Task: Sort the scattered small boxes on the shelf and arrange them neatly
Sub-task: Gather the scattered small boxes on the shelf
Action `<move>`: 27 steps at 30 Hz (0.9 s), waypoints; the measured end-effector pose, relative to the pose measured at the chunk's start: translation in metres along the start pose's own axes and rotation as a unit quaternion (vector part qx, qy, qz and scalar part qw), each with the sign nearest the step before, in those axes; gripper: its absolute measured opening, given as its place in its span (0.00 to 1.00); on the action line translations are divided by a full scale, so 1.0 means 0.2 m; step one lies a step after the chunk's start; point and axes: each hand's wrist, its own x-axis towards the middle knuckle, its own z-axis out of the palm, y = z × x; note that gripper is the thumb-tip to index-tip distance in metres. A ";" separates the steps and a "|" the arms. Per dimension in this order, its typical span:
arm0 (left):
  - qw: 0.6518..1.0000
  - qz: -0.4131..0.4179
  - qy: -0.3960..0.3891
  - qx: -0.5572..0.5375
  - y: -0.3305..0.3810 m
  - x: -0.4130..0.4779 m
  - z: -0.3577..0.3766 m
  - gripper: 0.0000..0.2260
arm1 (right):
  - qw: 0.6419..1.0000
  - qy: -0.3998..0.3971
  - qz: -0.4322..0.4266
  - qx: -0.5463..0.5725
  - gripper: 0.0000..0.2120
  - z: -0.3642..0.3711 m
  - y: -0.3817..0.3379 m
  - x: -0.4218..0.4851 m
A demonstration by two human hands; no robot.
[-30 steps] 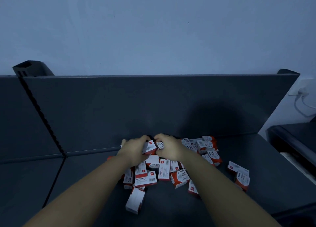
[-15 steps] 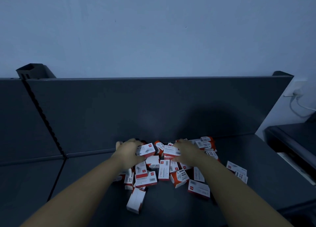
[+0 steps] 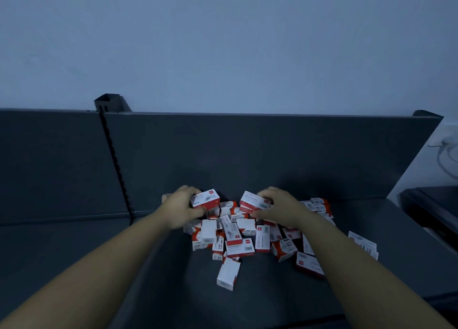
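Several small red-and-white boxes lie in a loose pile [image 3: 238,234] on the dark grey shelf [image 3: 74,249], close to its back panel. My left hand [image 3: 179,208] grips one box [image 3: 206,199] just above the pile's far left side. My right hand [image 3: 282,208] holds a second box [image 3: 254,202] over the pile's far middle; a gap separates the two held boxes. One box [image 3: 228,273] lies apart at the near edge, and a few more [image 3: 363,243] sit off to the right.
The shelf's upright back panel [image 3: 247,152] rises right behind the pile. A perforated black post [image 3: 115,162] divides it at left. To the right stand a dark cabinet [image 3: 431,212] and a wall socket with a white cable [image 3: 446,145].
My two hands, together over the pile a second ago, have drawn apart, each with a box. My view has shifted left, so the pile sits further right.
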 end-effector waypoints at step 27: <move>0.986 -0.133 0.070 0.076 -0.72 -1.04 -0.63 0.14 | 0.985 -0.063 -0.155 -0.050 0.19 0.47 -1.09 -0.20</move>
